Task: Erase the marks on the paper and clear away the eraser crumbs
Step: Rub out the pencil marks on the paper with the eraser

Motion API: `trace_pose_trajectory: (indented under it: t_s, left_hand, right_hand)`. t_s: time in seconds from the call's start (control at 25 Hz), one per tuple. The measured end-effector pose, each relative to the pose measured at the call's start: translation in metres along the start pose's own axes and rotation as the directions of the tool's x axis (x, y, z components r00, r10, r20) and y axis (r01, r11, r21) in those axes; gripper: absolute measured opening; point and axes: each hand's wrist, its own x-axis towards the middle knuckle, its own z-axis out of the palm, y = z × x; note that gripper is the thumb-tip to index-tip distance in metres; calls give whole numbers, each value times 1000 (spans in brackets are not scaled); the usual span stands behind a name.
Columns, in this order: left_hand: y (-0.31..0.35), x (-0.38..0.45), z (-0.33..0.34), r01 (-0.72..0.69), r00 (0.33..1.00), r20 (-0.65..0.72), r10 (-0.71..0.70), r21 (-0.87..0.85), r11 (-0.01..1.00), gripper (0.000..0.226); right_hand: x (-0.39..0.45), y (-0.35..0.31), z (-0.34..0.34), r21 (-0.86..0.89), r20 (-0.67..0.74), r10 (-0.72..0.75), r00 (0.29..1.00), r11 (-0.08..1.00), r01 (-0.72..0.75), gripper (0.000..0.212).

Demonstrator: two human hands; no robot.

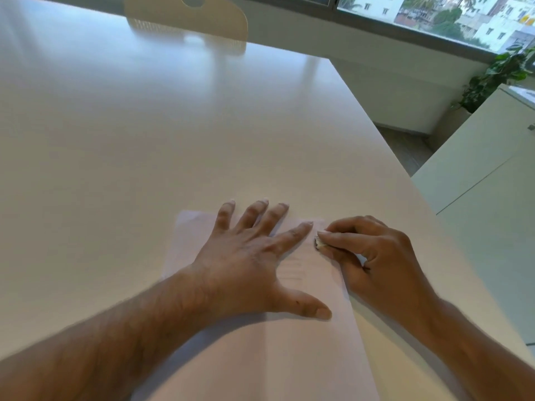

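Observation:
A white sheet of paper [289, 351] lies on the white table in front of me. Faint pencil marks [293, 269] show on it between my two hands. My left hand [249, 261] lies flat on the upper part of the sheet, fingers spread, pressing it down. My right hand [373, 256] rests at the sheet's right edge and pinches a small white eraser [319, 243] with a dark smudged end between thumb and fingertips. The eraser touches the paper near its top right corner, just beside my left index fingertip. The picture is blurred, and no crumbs can be made out.
The white table [173, 140] stretches away ahead, with its right edge running diagonally beside my right arm. A pale chair back [188, 18] stands at the far side. A white cabinet [486, 175] and a potted plant [498, 76] are on the right under a window.

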Motion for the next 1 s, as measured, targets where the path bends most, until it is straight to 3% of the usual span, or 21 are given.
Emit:
trace_pose_trajectory:
  t_s: [0.28,0.48,0.68,1.0]
  left_hand:
    - [1,0,2,19,1000,6,-19,17,1000,121]
    - [1,0,2,26,999,24,-26,9,1000,122]
    - [1,1,3,23,1000,17,-23,15,1000,123]
    - [2,0,3,21,1000,20,-22,16,1000,124]
  right_hand:
    - [-31,-19,-8,-24,-5,-21,1000,999,21,14]
    - [7,-3,6,-72,-28,-32,999,997,30,13]
    - [-33,-23,-8,-53,-12,-18,1000,998,17,12]
    - [0,-9,2,-46,-1,-22,1000,999,22,12]
